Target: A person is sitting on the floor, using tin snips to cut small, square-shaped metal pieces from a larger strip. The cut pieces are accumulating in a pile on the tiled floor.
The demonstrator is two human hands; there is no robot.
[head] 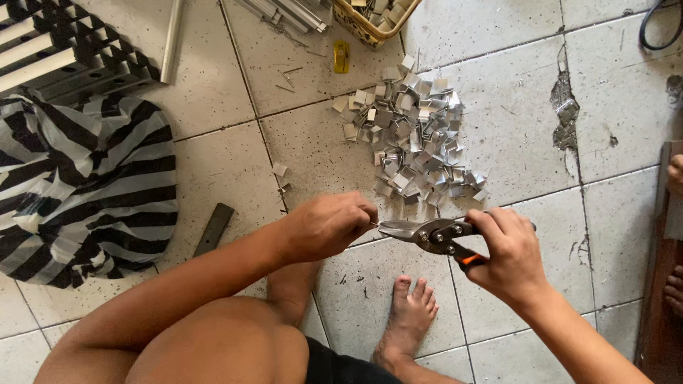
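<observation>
My right hand (509, 254) grips the orange-and-black handles of metal snips (427, 232), whose blades point left. My left hand (329, 226) is closed around a small metal piece held at the blade tips; the piece itself is almost wholly hidden by my fingers. Just beyond both hands lies a heap of several small cut, bent metal pieces (413, 135) on the tiled floor. My bare foot (409, 316) rests on the floor below the snips.
A black-and-white striped bag (85, 185) lies at left, with dark slotted metal profiles (57, 50) behind it. A woven basket (370, 18) holds more pieces at top. A flat dark bar (213, 229), a yellow object (341, 57) and stray pieces (279, 171) lie on the floor.
</observation>
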